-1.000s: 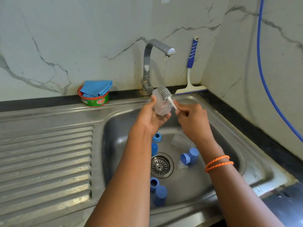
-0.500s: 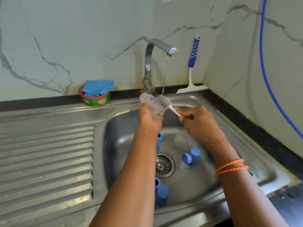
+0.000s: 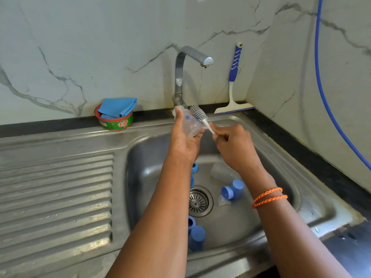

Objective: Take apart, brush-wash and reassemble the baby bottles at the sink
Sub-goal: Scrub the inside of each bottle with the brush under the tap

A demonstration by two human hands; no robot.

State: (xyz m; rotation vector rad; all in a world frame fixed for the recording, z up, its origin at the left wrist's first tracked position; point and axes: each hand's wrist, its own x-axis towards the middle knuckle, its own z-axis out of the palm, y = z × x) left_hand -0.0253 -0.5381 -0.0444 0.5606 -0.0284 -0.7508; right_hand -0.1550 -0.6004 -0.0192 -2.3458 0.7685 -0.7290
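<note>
**Blue, steel and marble at the sink**

The wall is white marble with grey veins. The sink is grey steel, its drainboard ribbed in parallel ridges. The counter is black. The tub is green with a red rim and red-and-white lettering; the cloth in it is blue. The squeegee has a blue handle with white stripes and a white head. The hose is blue. The bottle is clear with a small blue print. The brush is grey with a white stem. The caps are blue. The bracelet is orange and braided.
</note>
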